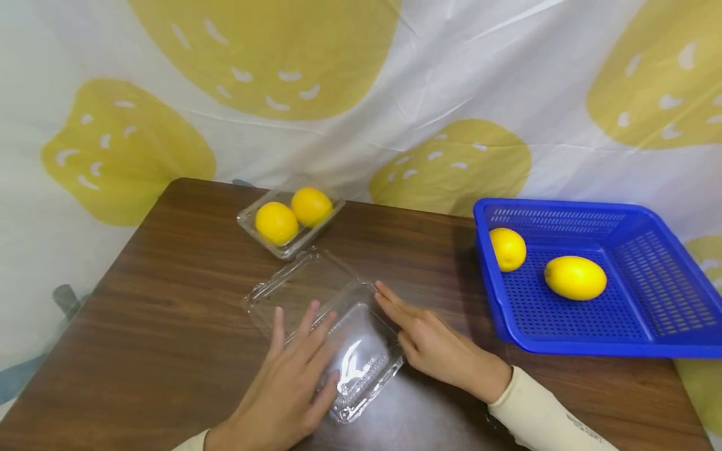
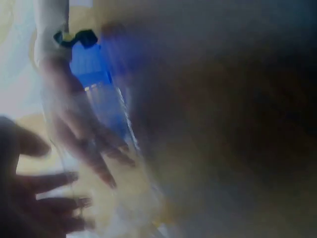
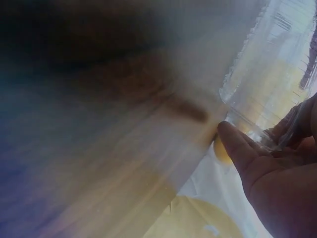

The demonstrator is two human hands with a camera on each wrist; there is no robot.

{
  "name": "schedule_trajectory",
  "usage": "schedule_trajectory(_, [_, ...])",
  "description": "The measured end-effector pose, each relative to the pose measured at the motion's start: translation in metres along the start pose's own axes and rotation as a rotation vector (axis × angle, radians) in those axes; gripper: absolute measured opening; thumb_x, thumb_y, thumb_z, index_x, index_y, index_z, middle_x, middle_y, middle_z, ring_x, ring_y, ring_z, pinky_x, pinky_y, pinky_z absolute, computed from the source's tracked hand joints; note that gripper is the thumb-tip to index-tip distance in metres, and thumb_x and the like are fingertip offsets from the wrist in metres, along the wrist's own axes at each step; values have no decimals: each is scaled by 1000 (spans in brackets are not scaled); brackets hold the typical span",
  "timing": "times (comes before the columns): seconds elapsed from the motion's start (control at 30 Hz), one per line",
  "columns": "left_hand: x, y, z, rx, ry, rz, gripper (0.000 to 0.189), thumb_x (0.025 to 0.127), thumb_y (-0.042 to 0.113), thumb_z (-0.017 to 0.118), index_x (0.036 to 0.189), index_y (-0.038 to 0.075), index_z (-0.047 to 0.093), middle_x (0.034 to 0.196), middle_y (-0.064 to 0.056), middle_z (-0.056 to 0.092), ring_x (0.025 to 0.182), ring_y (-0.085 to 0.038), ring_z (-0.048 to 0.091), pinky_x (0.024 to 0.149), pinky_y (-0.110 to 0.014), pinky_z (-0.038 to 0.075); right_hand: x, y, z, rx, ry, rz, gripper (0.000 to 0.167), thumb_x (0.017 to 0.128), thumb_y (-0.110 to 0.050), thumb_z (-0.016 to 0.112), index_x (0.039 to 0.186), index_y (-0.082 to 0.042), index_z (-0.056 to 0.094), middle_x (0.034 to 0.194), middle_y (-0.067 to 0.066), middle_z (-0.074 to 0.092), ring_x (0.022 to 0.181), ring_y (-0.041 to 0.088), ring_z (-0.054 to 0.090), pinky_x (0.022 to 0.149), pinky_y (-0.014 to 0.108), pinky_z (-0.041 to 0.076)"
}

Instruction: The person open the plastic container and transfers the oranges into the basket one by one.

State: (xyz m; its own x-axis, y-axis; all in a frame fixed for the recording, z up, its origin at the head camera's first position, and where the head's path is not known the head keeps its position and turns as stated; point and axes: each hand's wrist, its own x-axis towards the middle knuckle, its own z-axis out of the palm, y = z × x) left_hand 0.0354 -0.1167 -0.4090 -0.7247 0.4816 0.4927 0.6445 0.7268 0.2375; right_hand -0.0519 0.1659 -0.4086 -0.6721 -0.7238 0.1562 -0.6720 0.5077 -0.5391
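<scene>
A clear plastic clamshell box (image 1: 361, 363) lies with its lid (image 1: 307, 285) folded back to the left on the wooden table. Over the near side of the lid and base hovers my left hand (image 1: 287, 376), its fingers spread; it is blurred in the left wrist view. My right hand (image 1: 437, 347) rests against the right side of the base, fingers stretched toward its far corner. In the right wrist view those straight fingers (image 3: 242, 153) touch the plastic edge. Behind the lid, another clear plastic box (image 1: 290, 250) carries two yellow lemons (image 1: 276, 223).
To the right stands a blue plastic basket (image 1: 620, 347) with two lemons (image 1: 575, 277) in it. A lemon-print curtain (image 1: 338, 150) hangs behind the brown table (image 1: 141, 338). The table's left edge lies beyond my left hand.
</scene>
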Motion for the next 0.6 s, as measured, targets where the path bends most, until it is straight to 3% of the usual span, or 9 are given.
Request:
schedule_trajectory(0.07, [-1,4,2,35,-58,116,49,115,38,42,137,5,71,158,-22,60,152,-46,50,128,-76,28,5,2,0,-20,-1,-17,71,95,13,62,164,7,44,175,23,34,62,3,52,65,21,61])
schedule_trajectory(0.13, [-2,8,4,79,-113,213,57,117,49,38,136,7,72,154,-18,64,148,-41,56,122,-67,44,11,4,0,-43,-2,-42,71,96,12,63,164,6,44,175,22,35,86,14,72,85,30,67])
schedule_trajectory(0.2, [-4,10,6,133,-149,288,60,115,56,43,138,8,71,150,-14,68,144,-36,61,115,-58,55,16,5,-1,-56,-6,-61,70,97,11,63,164,6,45,175,21,35,116,26,74,104,40,63])
schedule_trajectory(0.27, [-6,13,7,183,-158,333,63,110,60,54,140,8,70,146,-10,71,139,-30,65,111,-51,59,20,5,-1,-49,-20,-71,70,97,12,63,165,5,44,175,20,35,127,31,71,110,45,60])
schedule_trajectory(0.4, [-9,14,11,266,-126,372,61,103,57,65,138,7,70,134,-4,78,127,-22,72,105,-44,61,29,6,-1,-14,-49,-86,73,97,13,62,167,2,43,176,17,35,145,34,59,119,47,52])
schedule_trajectory(0.6, [-12,17,17,277,-108,332,56,100,50,69,133,4,70,120,-4,81,111,-17,78,92,-40,65,43,7,3,48,-91,-133,73,99,14,58,168,0,40,178,17,33,157,32,45,129,44,38])
